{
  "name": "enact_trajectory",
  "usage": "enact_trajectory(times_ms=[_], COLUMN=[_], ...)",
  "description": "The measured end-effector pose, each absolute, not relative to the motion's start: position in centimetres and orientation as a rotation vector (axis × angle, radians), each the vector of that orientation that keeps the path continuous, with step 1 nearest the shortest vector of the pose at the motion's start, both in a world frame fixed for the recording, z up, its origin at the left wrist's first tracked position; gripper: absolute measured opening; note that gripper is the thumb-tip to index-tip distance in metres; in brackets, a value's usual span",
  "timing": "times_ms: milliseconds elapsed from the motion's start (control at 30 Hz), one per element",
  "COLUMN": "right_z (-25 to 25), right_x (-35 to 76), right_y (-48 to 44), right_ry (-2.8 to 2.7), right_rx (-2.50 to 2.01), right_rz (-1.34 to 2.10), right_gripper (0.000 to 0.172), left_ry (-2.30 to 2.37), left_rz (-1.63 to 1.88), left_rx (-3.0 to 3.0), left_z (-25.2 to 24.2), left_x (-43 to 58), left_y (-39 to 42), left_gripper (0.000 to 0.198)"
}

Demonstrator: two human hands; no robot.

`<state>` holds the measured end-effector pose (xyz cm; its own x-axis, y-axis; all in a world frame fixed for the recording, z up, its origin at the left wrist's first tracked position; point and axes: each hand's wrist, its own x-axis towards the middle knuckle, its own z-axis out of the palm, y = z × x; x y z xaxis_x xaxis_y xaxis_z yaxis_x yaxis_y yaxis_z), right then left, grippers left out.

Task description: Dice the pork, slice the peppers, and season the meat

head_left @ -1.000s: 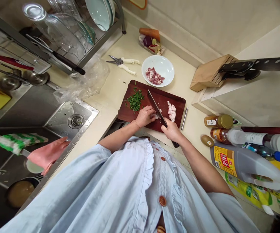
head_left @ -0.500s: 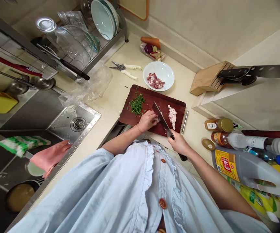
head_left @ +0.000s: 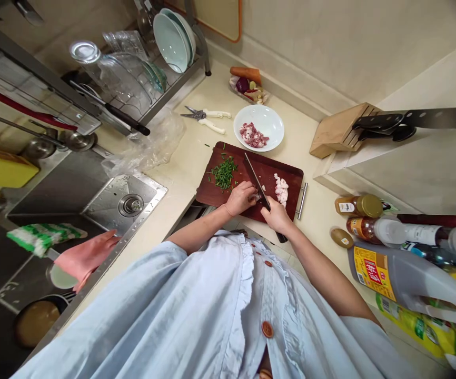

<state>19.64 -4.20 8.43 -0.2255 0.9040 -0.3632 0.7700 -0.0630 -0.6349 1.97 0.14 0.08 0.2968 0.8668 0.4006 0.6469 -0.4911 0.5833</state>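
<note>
The right hand [head_left: 277, 213] is closed around the handle of a knife [head_left: 256, 181], whose long blade slants up and to the left over a dark red-brown cutting board [head_left: 212, 194]. The left hand [head_left: 243, 199] is on the board just beside the blade, its fingers bent and holding a small pale piece [head_left: 257, 197]; this is mostly hidden by the fingers, but it looks like fatty meat.

Chopped green pieces [head_left: 224, 173] lie in a loose heap on the left part of the board, with a few strays around them. On the right part, past the knife, is a pile of pale pink cubes [head_left: 281, 189]. The board rests on the cream tabletop [head_left: 184, 173], a metal handle [head_left: 302, 201] at its right end.

Just behind the board stands a white bowl [head_left: 275, 123] with cut reddish meat [head_left: 253, 136] in it. Scissors [head_left: 206, 117] with white handles lie open to the left of the bowl, and a crumpled plastic bag [head_left: 149, 147] lies farther left, near the sink [head_left: 149, 202]. Beyond the bowl are a carrot [head_left: 246, 73] and a purple onion [head_left: 243, 85]. A wooden knife block [head_left: 338, 129] stands to the right.
</note>
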Motion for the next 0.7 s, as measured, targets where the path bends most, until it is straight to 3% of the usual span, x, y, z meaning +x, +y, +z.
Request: enact_trajectory(times_ms=[433, 700], right_z=[8.8, 12.1], right_x=[20.2, 21.5], right_y=[-3.3, -7.4], right_ry=[-1.943, -2.070], right_rx=[-1.959, -1.927], right_rz=[1.197, 1.104], right_gripper=[0.040, 0.045], left_ry=[1.332, 1.340], left_rz=[1.075, 1.079], left_rx=[2.196, 2.221], left_z=[0.7, 0.7], left_x=[1.6, 1.4], left_y=[-0.4, -0.8], left_gripper=[0.005, 0.013])
